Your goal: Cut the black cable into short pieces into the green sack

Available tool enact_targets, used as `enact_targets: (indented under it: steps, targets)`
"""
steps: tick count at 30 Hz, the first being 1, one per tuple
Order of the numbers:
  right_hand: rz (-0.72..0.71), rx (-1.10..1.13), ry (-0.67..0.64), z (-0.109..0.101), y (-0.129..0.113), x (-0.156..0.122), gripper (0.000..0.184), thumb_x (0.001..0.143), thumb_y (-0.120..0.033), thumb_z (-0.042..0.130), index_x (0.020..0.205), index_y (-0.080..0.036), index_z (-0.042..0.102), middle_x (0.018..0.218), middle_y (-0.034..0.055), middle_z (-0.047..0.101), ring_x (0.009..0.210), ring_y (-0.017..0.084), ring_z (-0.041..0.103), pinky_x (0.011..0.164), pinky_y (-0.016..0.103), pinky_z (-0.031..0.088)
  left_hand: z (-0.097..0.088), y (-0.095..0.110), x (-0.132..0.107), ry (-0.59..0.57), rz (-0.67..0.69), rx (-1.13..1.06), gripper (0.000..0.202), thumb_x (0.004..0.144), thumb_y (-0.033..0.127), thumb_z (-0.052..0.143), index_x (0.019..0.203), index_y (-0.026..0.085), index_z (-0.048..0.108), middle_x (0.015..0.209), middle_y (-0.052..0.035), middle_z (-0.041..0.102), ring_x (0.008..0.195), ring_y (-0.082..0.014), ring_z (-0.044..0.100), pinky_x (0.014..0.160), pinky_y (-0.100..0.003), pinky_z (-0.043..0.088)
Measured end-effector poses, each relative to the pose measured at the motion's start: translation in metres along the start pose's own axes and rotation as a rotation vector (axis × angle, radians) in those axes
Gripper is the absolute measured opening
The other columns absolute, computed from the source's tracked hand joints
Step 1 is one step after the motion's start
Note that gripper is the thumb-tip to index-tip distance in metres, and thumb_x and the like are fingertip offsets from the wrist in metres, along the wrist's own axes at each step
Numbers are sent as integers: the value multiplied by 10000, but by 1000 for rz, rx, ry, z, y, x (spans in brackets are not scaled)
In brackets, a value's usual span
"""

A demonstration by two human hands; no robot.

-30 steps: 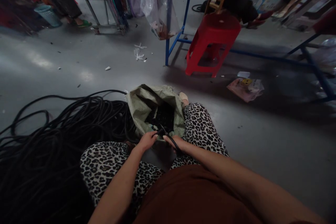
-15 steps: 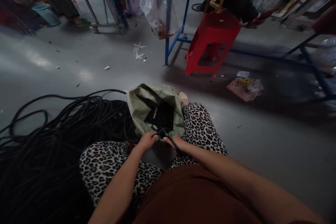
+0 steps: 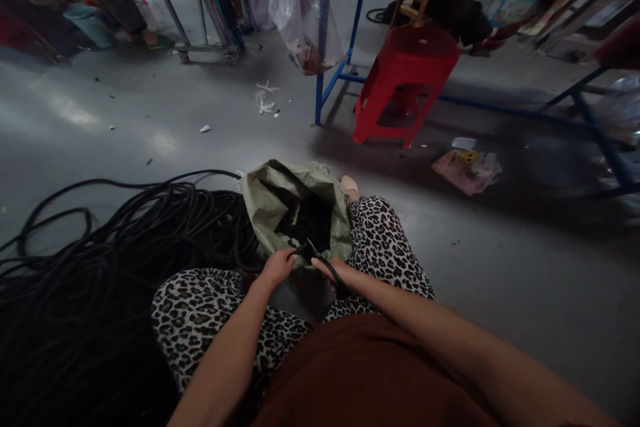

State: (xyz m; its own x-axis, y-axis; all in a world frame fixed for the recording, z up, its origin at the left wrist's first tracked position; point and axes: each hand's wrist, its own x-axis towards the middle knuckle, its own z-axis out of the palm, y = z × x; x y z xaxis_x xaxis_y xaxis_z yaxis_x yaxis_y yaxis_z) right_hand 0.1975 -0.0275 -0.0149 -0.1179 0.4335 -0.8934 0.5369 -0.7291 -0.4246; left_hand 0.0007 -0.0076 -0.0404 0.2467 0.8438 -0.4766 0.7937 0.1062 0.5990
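Observation:
My left hand (image 3: 280,267) is closed around a black cord (image 3: 301,249), whose end points over the near edge of an open green woven sack (image 3: 261,205). In my right hand (image 3: 338,269) is a pair of black-handled scissors (image 3: 328,267), the blades aimed forward and left, close to the cord's end. Short black pieces (image 3: 315,219) lie inside the sack, which stands on the floor between my legs. A large heap of long black cord (image 3: 165,230) lies to my left, partly lost in shadow.
A red plastic stool (image 3: 423,57) stands ahead under a blue-framed table (image 3: 320,97). A clear plastic bag (image 3: 300,13) hangs from the frame. Another person (image 3: 463,17) sits beyond the stool. A pinkish plastic packet (image 3: 465,170) and white scraps (image 3: 265,101) lie on the floor.
The scissors' handles look spread wider in my right hand than before. My left hand keeps its grip on the cord, nearly in the same place.

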Motion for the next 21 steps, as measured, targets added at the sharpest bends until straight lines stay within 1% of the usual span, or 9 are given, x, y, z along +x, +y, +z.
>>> enact_targets:
  steps: [4,8,13,16,21]
  targets:
    - [-3,19,-66,2,2,2,547,798,-668,471,666,-141,525,486,11,503,368,116,495,345,199,396,2,-2,2,28,15,1,350,863,262,440,1130,146,634,1103,-91,667,1023,-202,603,891,-283,434]
    - [-1,0,-78,4,3,3,538,791,-660,491,718,-130,554,490,7,509,365,116,490,334,198,387,4,-4,4,42,12,3,358,861,269,455,1159,158,620,1168,-86,642,1089,-194,579,942,-274,419]
    - [-28,-42,-89,6,3,7,541,819,-643,464,760,-117,576,480,1,507,364,110,491,344,188,378,5,-3,3,20,30,-3,353,865,275,449,1153,171,626,1136,-78,659,1064,-192,594,932,-275,432]
    - [-52,-41,-105,6,4,9,556,819,-652,458,758,-114,585,480,1,508,359,108,488,347,189,383,5,-1,2,11,33,-7,360,861,262,453,1164,164,622,1157,-82,649,1081,-192,586,949,-276,423]
    - [-13,-22,-95,6,1,5,529,824,-632,476,755,-118,579,474,3,506,365,112,494,346,189,387,5,-1,1,-12,57,-23,354,859,273,451,1143,170,636,1120,-73,665,1035,-194,601,921,-286,437]
